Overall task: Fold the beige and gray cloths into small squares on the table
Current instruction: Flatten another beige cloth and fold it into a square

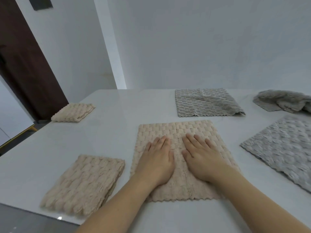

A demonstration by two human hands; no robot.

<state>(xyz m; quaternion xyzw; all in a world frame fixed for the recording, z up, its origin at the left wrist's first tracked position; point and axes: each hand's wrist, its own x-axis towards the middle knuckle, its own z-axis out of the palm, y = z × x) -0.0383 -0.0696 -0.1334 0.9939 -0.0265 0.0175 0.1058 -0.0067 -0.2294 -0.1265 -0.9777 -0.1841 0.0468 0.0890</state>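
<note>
White walls (202,47) meet at a corner behind a broad, smooth white desk (117,115), whose left edge runs diagonally down toward a dark brown door (25,64). Bare desk surface lies open beyond and to the left of the fingertips, and along the near edge between the forearms.

Directly under the fingers lies the beige cloth (178,132), a plush rectangle with a woven, brick-like relief and a scalloped near edge. Both hands rest flat on it side by side, the left hand (157,163) and the right hand (203,160) with straight fingers (190,140) pressing down and gripping nothing.

Right of the fingers, a gray cloth (284,148) of the same bumpy pile lies flat, running off the frame. Beyond the fingertips sits a second gray cloth (202,103), one corner turned over. Left of the fingers and nearer the desk edge rests a folded beige cloth (84,184), thick and layered. Far right, a crumpled gray cloth (286,100) lies heaped. Far left, by the desk's edge, sits a small beige square (73,112).
</note>
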